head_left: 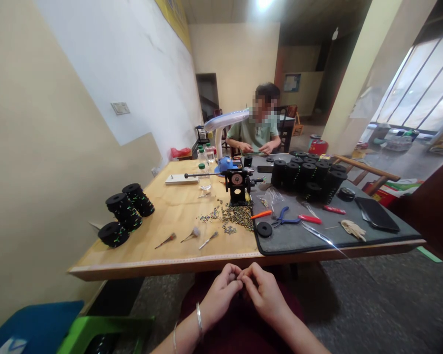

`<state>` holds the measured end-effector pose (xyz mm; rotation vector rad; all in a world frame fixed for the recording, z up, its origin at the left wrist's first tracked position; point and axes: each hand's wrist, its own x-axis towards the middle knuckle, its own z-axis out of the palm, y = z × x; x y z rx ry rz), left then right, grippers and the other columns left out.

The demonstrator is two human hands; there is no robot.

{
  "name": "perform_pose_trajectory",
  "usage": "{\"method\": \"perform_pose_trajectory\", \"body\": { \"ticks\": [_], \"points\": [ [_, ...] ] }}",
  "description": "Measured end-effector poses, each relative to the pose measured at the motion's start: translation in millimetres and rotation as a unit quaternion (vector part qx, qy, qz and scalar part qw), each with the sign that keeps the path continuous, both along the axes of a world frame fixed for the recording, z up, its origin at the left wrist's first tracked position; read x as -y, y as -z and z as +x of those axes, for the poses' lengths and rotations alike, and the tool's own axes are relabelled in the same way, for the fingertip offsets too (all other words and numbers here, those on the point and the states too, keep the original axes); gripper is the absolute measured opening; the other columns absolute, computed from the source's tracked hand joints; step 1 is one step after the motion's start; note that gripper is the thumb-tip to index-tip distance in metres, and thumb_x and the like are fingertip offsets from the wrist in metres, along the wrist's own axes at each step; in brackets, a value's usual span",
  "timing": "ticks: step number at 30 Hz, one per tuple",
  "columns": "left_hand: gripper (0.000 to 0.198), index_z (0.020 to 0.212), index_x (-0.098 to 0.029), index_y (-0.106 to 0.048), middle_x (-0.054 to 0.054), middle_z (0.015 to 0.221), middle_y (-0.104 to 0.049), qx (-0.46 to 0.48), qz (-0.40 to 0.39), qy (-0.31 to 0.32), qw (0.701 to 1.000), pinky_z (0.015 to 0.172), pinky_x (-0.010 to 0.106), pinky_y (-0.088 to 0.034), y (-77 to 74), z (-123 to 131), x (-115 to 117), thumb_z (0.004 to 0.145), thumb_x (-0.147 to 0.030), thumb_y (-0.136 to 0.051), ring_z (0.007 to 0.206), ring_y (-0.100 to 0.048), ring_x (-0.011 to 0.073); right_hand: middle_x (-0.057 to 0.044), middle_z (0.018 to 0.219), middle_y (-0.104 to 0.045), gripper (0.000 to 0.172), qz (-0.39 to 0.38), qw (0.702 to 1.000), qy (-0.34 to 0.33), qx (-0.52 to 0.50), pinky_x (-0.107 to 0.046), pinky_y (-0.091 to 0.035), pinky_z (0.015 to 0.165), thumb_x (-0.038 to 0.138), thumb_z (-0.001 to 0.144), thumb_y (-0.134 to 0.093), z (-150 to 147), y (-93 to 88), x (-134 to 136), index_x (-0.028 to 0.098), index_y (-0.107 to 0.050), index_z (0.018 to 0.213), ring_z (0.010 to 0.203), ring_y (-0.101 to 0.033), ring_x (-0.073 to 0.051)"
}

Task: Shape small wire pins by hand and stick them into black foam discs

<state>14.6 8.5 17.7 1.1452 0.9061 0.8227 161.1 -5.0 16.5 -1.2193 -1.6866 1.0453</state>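
My left hand [225, 287] and my right hand [260, 287] meet just below the table's front edge. Both have their fingertips pinched together and touching; whatever lies between them is too small or hidden to make out. Close beyond them on the wooden table [177, 201] lie several small brush-like bundles [192, 235] with thin stems. A pile of tiny dark and yellowish pieces [238, 216] is spread in front of a small black device [237, 187] with a dial and a long rod. On the grey mat [288, 243] are a black ring-shaped spool [264, 229], blue-handled pliers [286, 216] and an orange pointed tool [261, 215].
Stacked black spools [124, 211] stand at the left; more black spools [306, 172] fill the mat's back. A desk lamp [221, 128], bottles [204, 177], scissors-like metal blades [317, 233], gloves [352, 229] and a phone [377, 214] are around. A person [253, 132] sits opposite, hands together.
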Motion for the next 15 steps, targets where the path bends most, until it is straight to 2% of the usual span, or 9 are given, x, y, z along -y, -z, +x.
{"method": "perform_pose_trajectory", "body": {
  "ticks": [4, 7, 15],
  "points": [
    [0.011, 0.080, -0.017, -0.043, -0.001, 0.071, -0.048, -0.036, 0.013, 0.001, 0.999, 0.060, 0.025, -0.035, 3.5, -2, 0, 0.072, -0.021, -0.049, 0.065, -0.045, 0.0119, 0.001, 0.059, -0.053, 0.032, -0.059, 0.996, 0.005, -0.065, -0.015, -0.039, 0.046, 0.044, 0.088, -0.043, 1, 2.1, -2, 0.014, -0.052, 0.082, 0.046, -0.050, -0.006],
    [0.010, 0.079, -0.018, -0.042, -0.002, 0.072, -0.047, -0.041, 0.014, -0.005, 0.999, 0.058, 0.024, -0.034, 4.1, -4, 0, 0.072, -0.021, -0.048, 0.064, -0.043, 0.0114, 0.002, 0.056, -0.052, 0.035, -0.075, 0.993, 0.022, -0.090, -0.014, -0.039, 0.043, 0.047, 0.086, -0.045, 4, 4.0, -4, 0.013, -0.051, 0.080, 0.044, -0.050, -0.006],
    [0.008, 0.074, -0.019, -0.037, 0.006, 0.090, -0.062, 0.001, 0.024, 0.011, 1.000, 0.063, 0.026, -0.034, -0.6, -7, 2, 0.075, -0.018, -0.045, 0.071, -0.045, 0.0132, 0.000, 0.054, -0.055, 0.040, -0.073, 0.989, 0.091, -0.088, -0.016, -0.041, 0.044, 0.053, 0.084, -0.045, 20, 1.6, -10, 0.013, -0.053, 0.082, 0.044, -0.050, -0.008]
  ]
}}
